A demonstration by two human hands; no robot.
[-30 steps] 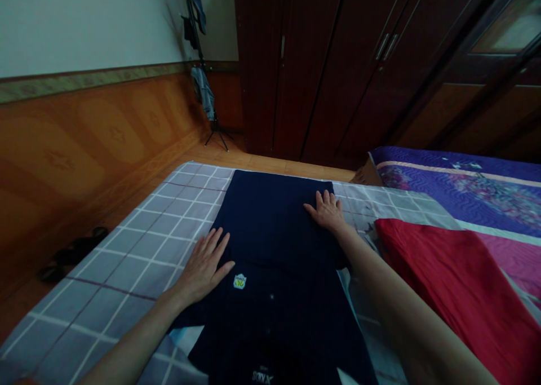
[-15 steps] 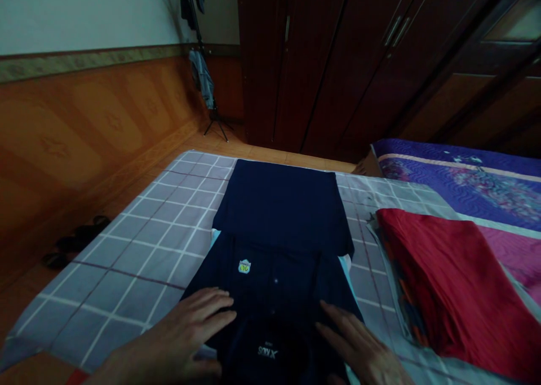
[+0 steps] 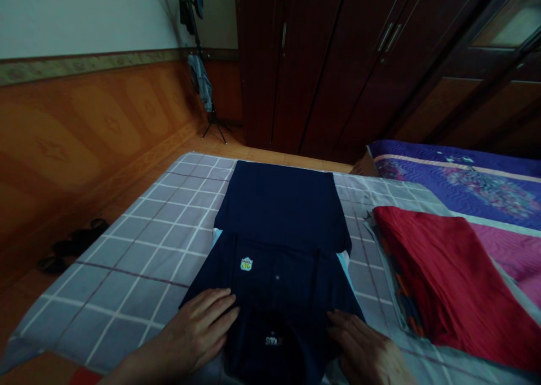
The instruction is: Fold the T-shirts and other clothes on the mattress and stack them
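Observation:
A navy polo shirt (image 3: 291,283) lies front up on the checked bedsheet, its collar towards me. It has a small tennis badge (image 3: 246,264) on the chest, a button placket and light blue edging at the sides. White lettering shows inside the collar. My left hand (image 3: 198,326) is closed on the shirt's shoulder area, left of the collar, with the thumb out of sight. On the other side, my right hand (image 3: 363,343) has its fingers bent onto the cloth, closed on it. More flat navy cloth (image 3: 283,204) extends beyond the chest part.
A checked bedsheet (image 3: 139,249) spreads under the shirt. To the right lies a pile with red folded cloth (image 3: 443,278) on top. Beyond it is a purple bedspread (image 3: 473,176). A dark wardrobe (image 3: 316,63), a coat stand (image 3: 213,120) and dark footwear (image 3: 76,244) stand around the bed.
My fingers have drawn together from a flatter, more spread pose and closed on the cloth. The left thumb has gone out of sight. The collar has shifted slightly.

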